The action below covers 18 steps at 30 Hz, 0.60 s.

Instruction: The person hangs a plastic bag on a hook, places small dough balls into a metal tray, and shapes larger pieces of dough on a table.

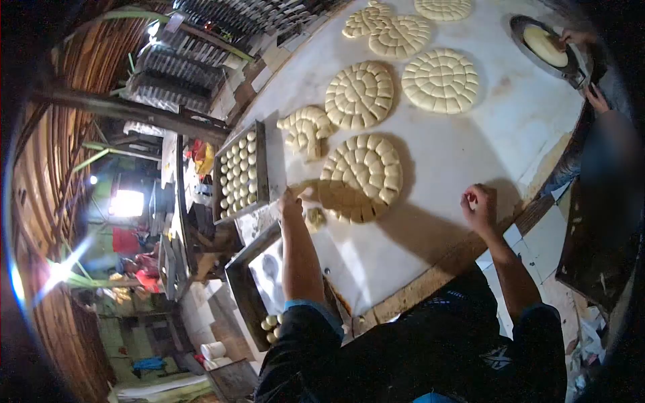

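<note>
- Coiled dough [366, 164] lies segmented on the table [430, 174]; the upper tray [263, 164] is well filled, the lower [243, 305] shows few balls, so plenty seems left.
- Right hand [479, 207] curls loosely, visibly empty; left hand [290, 203] bunches beside the dough, its grip unclear.
- Lower tray's partly hidden; farthest coils, cut off.

We see pale wood-edged table [423, 232], several cut dough rounds [363, 178] spread across it, small lump [315, 217] near left side, dark pan [521, 33] with dough far right.
</note>
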Each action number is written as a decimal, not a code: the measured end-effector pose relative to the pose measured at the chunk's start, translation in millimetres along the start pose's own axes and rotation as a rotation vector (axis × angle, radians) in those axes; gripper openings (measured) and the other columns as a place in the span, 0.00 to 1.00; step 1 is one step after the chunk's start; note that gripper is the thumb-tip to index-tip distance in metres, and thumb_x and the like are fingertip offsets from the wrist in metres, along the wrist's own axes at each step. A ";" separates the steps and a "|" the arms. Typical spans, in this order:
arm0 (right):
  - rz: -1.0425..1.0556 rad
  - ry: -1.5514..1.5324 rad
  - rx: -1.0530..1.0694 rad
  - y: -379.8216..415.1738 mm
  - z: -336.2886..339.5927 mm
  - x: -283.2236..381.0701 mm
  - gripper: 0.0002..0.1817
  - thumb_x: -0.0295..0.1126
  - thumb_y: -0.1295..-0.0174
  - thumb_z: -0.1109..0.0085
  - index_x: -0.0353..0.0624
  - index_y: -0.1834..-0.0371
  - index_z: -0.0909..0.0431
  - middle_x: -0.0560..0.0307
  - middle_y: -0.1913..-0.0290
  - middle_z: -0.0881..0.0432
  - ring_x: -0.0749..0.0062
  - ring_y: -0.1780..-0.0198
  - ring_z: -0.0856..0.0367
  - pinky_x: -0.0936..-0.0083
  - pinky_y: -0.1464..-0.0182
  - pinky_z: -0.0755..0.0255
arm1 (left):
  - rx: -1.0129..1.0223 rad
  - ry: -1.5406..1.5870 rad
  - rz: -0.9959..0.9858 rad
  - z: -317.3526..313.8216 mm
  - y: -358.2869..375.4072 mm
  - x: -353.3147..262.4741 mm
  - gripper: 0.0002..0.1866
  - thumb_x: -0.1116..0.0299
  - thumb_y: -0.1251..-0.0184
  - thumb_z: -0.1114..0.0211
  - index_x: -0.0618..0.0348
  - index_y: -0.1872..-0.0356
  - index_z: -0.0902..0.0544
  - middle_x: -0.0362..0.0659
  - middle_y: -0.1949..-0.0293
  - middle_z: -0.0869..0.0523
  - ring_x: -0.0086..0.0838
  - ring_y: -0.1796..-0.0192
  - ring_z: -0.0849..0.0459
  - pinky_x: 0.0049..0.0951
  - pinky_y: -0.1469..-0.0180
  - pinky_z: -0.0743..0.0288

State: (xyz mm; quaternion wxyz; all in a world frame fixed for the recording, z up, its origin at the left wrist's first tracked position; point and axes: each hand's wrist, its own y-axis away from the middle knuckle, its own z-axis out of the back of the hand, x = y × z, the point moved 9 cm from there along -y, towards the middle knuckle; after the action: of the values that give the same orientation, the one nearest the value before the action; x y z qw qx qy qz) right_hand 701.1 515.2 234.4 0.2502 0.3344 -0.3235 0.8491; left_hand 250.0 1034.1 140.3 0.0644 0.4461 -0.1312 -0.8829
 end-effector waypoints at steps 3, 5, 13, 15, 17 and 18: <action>-0.156 -0.254 -0.047 27.9 1.3 6.5 0.08 0.32 0.40 0.37 0.39 0.69 0.24 0.59 0.77 0.28 0.76 0.77 0.31 0.74 0.74 0.37 | 0.079 0.758 0.080 12.7 136.4 -39.9 0.21 0.67 0.39 0.31 0.60 0.46 0.24 0.47 0.59 0.16 0.30 0.61 0.16 0.28 0.61 0.20; -0.169 -0.394 0.070 60.5 -23.5 38.7 0.11 0.36 0.35 0.40 0.36 0.64 0.21 0.61 0.72 0.21 0.83 0.72 0.26 0.79 0.69 0.31 | 0.142 1.093 0.134 15.9 238.2 -65.9 0.16 0.69 0.36 0.34 0.57 0.48 0.24 0.44 0.62 0.16 0.25 0.65 0.16 0.23 0.64 0.20; -0.348 -0.692 0.306 166.5 -112.3 188.4 0.21 0.45 0.30 0.45 0.39 0.46 0.29 0.57 0.58 0.21 0.73 0.58 0.23 0.73 0.55 0.27 | 0.270 1.086 -0.467 -38.4 465.5 -13.6 0.14 0.83 0.35 0.38 0.58 0.55 0.33 0.41 0.56 0.24 0.25 0.55 0.22 0.30 0.56 0.17; -0.379 -0.945 0.211 163.6 -102.3 189.9 0.16 0.32 0.34 0.40 0.41 0.49 0.33 0.59 0.62 0.23 0.78 0.61 0.24 0.78 0.59 0.28 | 0.180 0.850 -0.414 -25.0 478.8 -7.6 0.17 0.86 0.37 0.41 0.56 0.59 0.38 0.40 0.60 0.30 0.23 0.56 0.21 0.27 0.57 0.20; -0.454 -0.952 0.211 161.8 -95.9 171.7 0.21 0.20 0.38 0.41 0.44 0.43 0.35 0.59 0.59 0.22 0.79 0.60 0.23 0.81 0.56 0.28 | 0.079 0.862 -0.421 -15.1 467.8 11.4 0.19 0.90 0.41 0.45 0.58 0.56 0.39 0.42 0.61 0.29 0.24 0.54 0.21 0.23 0.56 0.23; -0.526 -0.957 0.154 159.0 -90.7 158.4 0.21 0.21 0.38 0.41 0.45 0.43 0.35 0.58 0.57 0.22 0.78 0.58 0.23 0.80 0.55 0.28 | 0.056 0.907 -0.361 -18.8 466.6 21.5 0.19 0.89 0.40 0.45 0.58 0.54 0.39 0.42 0.61 0.29 0.24 0.55 0.22 0.23 0.56 0.23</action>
State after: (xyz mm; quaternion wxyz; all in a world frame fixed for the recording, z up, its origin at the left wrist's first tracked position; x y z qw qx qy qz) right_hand 459.2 507.4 237.8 0.2538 0.7699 -0.2438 0.5323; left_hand 250.8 579.1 248.0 -0.0509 0.8029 -0.0342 -0.5930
